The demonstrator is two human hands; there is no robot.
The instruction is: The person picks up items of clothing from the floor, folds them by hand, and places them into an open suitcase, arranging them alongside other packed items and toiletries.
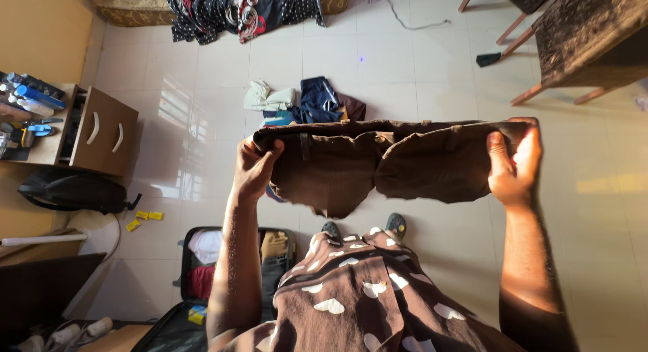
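While both fists clamp its waistband, left hand (253, 166) and right hand (514, 164) stretch soft, creased brown trousers (378, 166) flat.

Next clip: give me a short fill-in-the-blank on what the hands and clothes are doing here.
1. Both hands, left and right, hold up brown ____ by the waistband.
2. The open suitcase lies on the floor to the person's ____.
3. A pile of clothes lies on the ____ floor beyond the hands.

Missing words: trousers; left; tiled
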